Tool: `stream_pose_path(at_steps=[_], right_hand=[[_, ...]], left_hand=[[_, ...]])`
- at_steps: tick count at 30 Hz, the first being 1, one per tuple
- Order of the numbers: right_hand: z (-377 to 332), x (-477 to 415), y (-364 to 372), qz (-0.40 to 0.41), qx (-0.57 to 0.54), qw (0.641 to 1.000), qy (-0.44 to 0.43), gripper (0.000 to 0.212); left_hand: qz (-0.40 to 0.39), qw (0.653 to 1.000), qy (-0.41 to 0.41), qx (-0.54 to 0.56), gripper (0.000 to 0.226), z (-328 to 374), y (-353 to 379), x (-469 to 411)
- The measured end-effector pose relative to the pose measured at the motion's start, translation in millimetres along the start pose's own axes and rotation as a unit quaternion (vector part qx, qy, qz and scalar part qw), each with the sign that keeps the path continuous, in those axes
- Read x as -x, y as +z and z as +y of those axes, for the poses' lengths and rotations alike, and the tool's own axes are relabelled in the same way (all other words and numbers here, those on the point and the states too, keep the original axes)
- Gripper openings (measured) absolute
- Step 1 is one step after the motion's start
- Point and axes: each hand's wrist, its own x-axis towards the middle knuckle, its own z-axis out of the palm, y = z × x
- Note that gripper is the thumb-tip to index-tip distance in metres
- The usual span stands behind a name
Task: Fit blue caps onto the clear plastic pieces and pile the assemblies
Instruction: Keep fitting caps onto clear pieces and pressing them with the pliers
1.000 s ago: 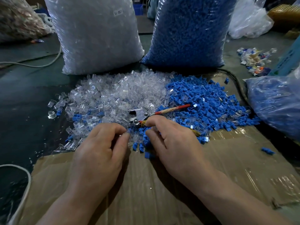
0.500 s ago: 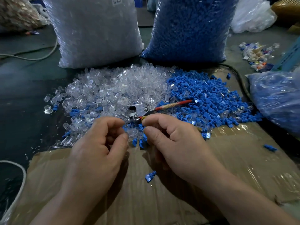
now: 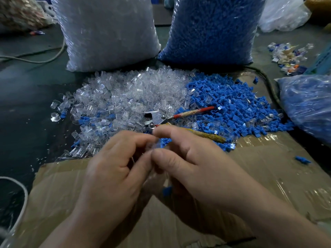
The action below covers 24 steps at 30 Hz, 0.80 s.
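Above cardboard (image 3: 250, 176), nearside of blue caps (image 3: 232, 108) heap: left hand (image 3: 114, 169) and right hand (image 3: 193, 167), fingers (image 3: 136, 139) tip to tip, both pinching one blurred clear piece (image 3: 152, 146) between them; its cap not discernible.

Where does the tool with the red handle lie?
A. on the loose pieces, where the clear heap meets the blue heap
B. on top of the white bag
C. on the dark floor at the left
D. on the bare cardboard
A: the red-handled tool rests on the loose pieces, at the border between the clear heap and the blue heap.
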Motion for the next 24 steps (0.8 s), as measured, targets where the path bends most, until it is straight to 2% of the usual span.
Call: stream_pose_path(at_steps=[2,4,6,8,11,14,16,18,20,21,22,24], right_hand=[[-2.2,5.5,-9.8,0.009,0.183,0.982,-0.054,0.043],[-6.7,10.5,-9.6,-0.057,0.274,0.958,-0.068,0.049],[-6.2,11.6,0.7,-0.113,0.351,0.925,-0.093,0.041],[-2.9,10.0,10.1,-0.127,0.391,0.906,-0.105,0.026],[-0.2,6.2,11.5,-0.122,0.401,0.903,-0.096,0.014],[5.2,7.0,9.8,-0.087,0.362,0.924,-0.085,0.016],[6.8,6.3,8.5,-0.058,0.325,0.940,-0.087,0.007],[7.9,4.3,6.4,-0.019,0.280,0.955,-0.093,0.011],[6.9,1.1,4.3,0.052,0.224,0.970,-0.076,0.006],[7.5,0.2,2.8,0.093,0.169,0.979,-0.059,0.001],[7.7,-0.8,1.7,0.122,0.081,0.989,-0.028,0.006],[3.6,-2.1,0.5,0.120,-0.155,0.980,0.038,0.016]], left_hand=[[0.030,0.999,-0.040,-0.006,0.018,-2.5,-3.7,-0.5],[0.042,0.997,-0.064,-0.016,0.021,-4.8,-5.6,-0.8],[0.031,0.996,-0.071,-0.038,0.022,-5.8,-4.8,-0.7],[0.013,0.996,-0.074,-0.049,0.024,-4.1,-2.7,-0.4],[-0.002,0.996,-0.080,-0.045,0.020,-2.6,-0.4,-0.2],[-0.008,0.994,-0.109,-0.020,0.009,-4.3,1.6,0.2],[-0.012,0.992,-0.122,-0.016,0.017,-5.4,2.9,1.3],[-0.011,0.992,-0.126,-0.010,0.018,-5.6,3.8,1.6],[-0.010,0.990,-0.140,0.024,0.022,-5.1,4.0,1.1],[-0.007,0.989,-0.145,0.041,0.027,-5.4,4.2,1.3],[-0.006,0.988,-0.145,0.048,0.028,-6.1,4.5,1.5],[-0.007,0.989,-0.140,0.049,0.023,-6.1,5.4,2.2]])
